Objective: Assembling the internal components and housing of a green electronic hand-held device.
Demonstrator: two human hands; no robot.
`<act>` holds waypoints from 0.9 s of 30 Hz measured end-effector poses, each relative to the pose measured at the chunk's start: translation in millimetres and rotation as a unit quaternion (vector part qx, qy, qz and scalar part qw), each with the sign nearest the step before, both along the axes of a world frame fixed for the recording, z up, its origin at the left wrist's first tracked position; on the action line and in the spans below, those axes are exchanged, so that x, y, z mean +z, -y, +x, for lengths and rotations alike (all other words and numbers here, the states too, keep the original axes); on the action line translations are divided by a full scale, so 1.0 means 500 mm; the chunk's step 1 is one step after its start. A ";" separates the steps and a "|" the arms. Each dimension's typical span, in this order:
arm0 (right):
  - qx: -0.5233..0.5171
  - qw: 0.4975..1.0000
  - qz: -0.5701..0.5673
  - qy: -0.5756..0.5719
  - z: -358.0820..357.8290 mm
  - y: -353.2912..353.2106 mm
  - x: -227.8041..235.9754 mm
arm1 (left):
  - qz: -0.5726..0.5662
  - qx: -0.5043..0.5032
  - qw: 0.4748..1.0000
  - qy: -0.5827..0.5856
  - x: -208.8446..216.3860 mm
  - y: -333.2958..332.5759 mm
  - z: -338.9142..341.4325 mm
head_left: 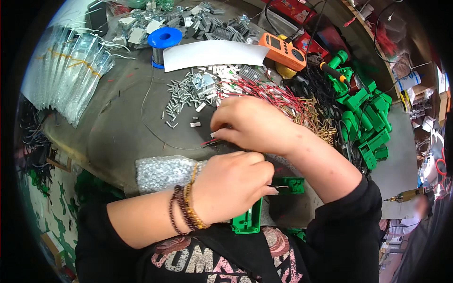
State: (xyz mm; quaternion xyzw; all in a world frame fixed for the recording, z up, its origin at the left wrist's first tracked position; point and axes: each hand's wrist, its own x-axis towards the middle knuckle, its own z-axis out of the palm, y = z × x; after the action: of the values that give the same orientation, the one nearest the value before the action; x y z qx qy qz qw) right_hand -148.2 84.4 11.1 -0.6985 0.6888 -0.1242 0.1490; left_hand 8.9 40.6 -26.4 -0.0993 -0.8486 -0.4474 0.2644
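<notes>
Left hand (233, 186) is curled nearly shut, thumb and fingers clamped on the green housing (250, 218), pinning it low against the person's lap so it can't shift. A thin metal tip shows just past the fingers, pointing at the second green piece (289, 185) right beside it; whether that hand grips the tool too, I cannot tell. Beaded bracelets sit on the wrist.

Right hand (252, 125) now, above the housing: fingers bent over, loosely closed, fingertips pinching a red wire (210, 141) by its end, drawn out from the red wire bundle (273, 96) just beyond. Close reach, so each wire comes off the heap without stretching.

Further beyond the housing, a scatter of screws (181, 96), a white sheet (214, 53), and a blue solder spool (164, 40). Right of the housing and further out, an orange meter (283, 51) and a stack of more green housings (365, 111). Left of the housing lies a wad of bubble wrap (163, 172), with bagged parts (71, 66) far off the same side.
</notes>
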 end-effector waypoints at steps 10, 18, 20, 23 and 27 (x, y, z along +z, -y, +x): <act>-0.109 0.991 -0.066 0.041 -0.007 -0.057 0.023 | 0.014 0.029 0.999 0.016 0.000 0.015 0.008; -0.151 0.968 -0.192 0.055 0.035 -0.243 0.089 | -0.003 0.018 0.999 0.033 0.007 0.016 0.007; -0.179 0.958 -0.188 0.126 0.058 -0.276 0.085 | -0.005 0.017 0.999 0.038 0.006 0.015 0.006; -0.212 0.937 -0.179 0.212 0.066 -0.292 0.078 | -0.009 0.019 0.999 0.038 0.004 0.013 0.006; -0.216 0.934 -0.167 0.229 0.063 -0.296 0.063 | -0.015 0.025 0.999 0.029 0.001 0.012 0.005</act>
State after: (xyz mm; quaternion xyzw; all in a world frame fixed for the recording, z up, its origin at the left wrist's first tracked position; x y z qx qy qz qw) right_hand -116.9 232.3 42.4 -0.5003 0.7396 -0.4234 0.1530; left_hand 11.5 34.5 -25.8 -0.0692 -0.8648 -0.4306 0.2489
